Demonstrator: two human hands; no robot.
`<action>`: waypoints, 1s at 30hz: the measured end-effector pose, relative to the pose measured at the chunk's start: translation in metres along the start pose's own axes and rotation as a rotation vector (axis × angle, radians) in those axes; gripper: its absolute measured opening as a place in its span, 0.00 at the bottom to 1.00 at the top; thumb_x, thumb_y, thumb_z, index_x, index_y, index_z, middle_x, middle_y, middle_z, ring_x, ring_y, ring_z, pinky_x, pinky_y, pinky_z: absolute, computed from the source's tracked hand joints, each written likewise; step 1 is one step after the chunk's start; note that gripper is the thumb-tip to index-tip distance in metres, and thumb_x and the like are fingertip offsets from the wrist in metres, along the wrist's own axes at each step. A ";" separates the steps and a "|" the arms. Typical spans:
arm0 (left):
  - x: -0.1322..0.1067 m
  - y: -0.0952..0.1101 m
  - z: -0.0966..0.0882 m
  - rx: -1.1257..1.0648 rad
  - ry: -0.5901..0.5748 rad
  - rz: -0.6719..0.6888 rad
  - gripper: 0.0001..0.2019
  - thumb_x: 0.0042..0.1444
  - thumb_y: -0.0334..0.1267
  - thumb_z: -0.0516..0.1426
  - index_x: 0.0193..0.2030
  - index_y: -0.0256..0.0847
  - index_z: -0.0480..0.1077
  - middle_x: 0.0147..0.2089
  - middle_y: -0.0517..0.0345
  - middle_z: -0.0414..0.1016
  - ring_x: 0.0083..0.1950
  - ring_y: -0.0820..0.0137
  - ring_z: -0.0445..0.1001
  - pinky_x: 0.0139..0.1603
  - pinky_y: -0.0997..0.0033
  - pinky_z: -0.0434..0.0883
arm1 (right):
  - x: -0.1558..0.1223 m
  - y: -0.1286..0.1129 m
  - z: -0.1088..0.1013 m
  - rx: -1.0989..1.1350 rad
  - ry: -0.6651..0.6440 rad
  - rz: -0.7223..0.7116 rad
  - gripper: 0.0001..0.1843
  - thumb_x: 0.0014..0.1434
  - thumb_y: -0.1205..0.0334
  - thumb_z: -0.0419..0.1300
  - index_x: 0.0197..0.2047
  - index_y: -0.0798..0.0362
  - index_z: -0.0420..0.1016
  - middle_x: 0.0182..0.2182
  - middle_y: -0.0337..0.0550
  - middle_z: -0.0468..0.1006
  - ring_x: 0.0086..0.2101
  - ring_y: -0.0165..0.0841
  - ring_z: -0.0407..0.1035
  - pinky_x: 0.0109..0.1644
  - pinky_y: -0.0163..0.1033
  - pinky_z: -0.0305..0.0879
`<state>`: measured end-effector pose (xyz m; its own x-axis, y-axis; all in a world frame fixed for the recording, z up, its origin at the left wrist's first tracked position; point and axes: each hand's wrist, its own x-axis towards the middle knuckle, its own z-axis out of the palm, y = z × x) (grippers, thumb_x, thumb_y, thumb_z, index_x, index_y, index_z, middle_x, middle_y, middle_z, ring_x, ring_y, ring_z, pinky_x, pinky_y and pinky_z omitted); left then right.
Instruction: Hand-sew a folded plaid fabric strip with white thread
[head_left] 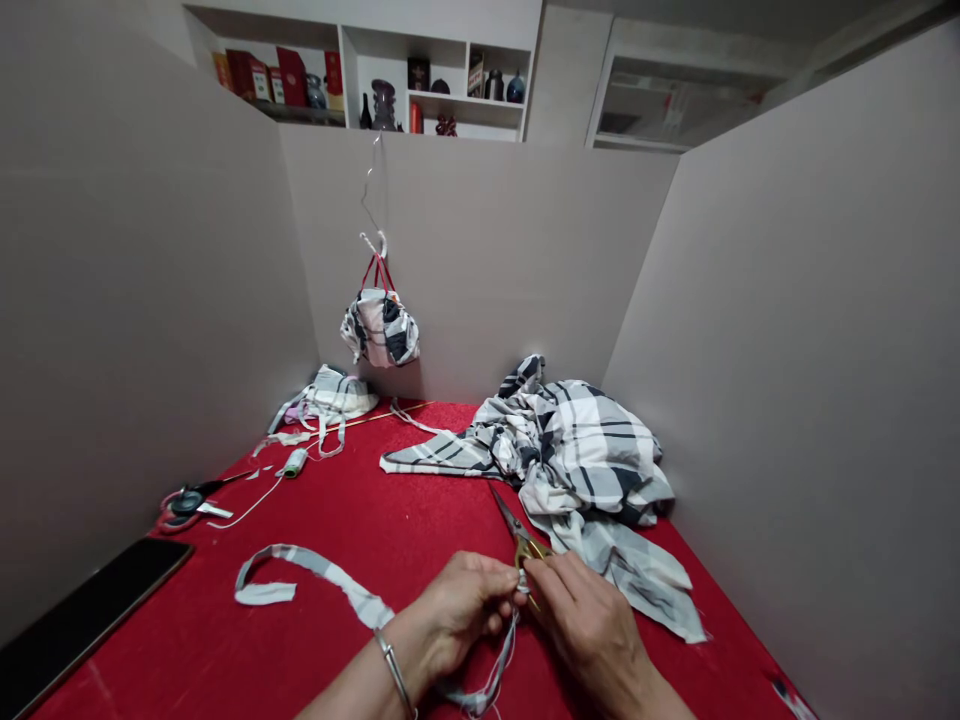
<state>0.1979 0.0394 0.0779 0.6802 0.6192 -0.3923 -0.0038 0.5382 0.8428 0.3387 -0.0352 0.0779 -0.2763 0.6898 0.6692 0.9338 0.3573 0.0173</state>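
Near the middle of the red counter (352,510), we are bringing both hands close together, their fingertips almost meeting. With our left hand (463,605) we are pinching one end of a grey-and-white fabric strip (330,572), the grip closing on it between thumb and fingers; a silver bracelet (395,672) is circling that wrist. The strip is trailing loose threads near us, passing by our left wrist and curling out on the counter to the left. With our right hand (592,620) we are gripping gold-handled scissors (516,525), whose blades are pointing to the far side, while the fingers are resting right beside the pinched end. Just beyond, a heap of plaid cloth (592,440) is spreading across the far right, one flat tapering piece reaching left. On the far left, a smaller fabric bundle (341,395) is lying against the partition (472,240), and nearer to us a thread spool (295,463) and red-handled scissors (176,508) are resting. A dark flat device (90,620) is lying at the near left. Above the far edge, a plaid pouch (380,330) is hanging by red straps from a white hook (382,243).
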 end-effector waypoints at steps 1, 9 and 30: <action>0.000 0.000 0.000 0.003 -0.002 0.000 0.12 0.35 0.41 0.61 0.21 0.30 0.70 0.20 0.58 0.66 0.19 0.80 0.57 0.21 0.78 0.47 | 0.000 0.000 -0.001 0.024 -0.009 -0.014 0.15 0.66 0.65 0.45 0.37 0.57 0.72 0.25 0.43 0.69 0.27 0.32 0.63 0.30 0.35 0.55; -0.006 0.004 0.004 0.042 0.008 0.062 0.13 0.36 0.41 0.61 0.21 0.30 0.71 0.21 0.57 0.68 0.20 0.79 0.58 0.21 0.78 0.51 | -0.001 0.000 -0.001 -0.003 -0.047 -0.069 0.17 0.65 0.68 0.45 0.29 0.55 0.70 0.23 0.42 0.67 0.25 0.31 0.61 0.27 0.35 0.51; -0.008 0.002 -0.011 1.013 0.143 0.288 0.08 0.45 0.32 0.53 0.20 0.34 0.70 0.16 0.66 0.57 0.22 0.77 0.55 0.22 0.77 0.48 | -0.004 0.012 0.006 -0.016 -0.224 0.155 0.07 0.51 0.73 0.52 0.32 0.52 0.65 0.28 0.38 0.69 0.29 0.32 0.66 0.28 0.32 0.56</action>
<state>0.1845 0.0414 0.0790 0.6585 0.7441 -0.1132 0.5056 -0.3259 0.7988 0.3495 -0.0296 0.0713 -0.1719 0.8583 0.4835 0.9718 0.2281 -0.0594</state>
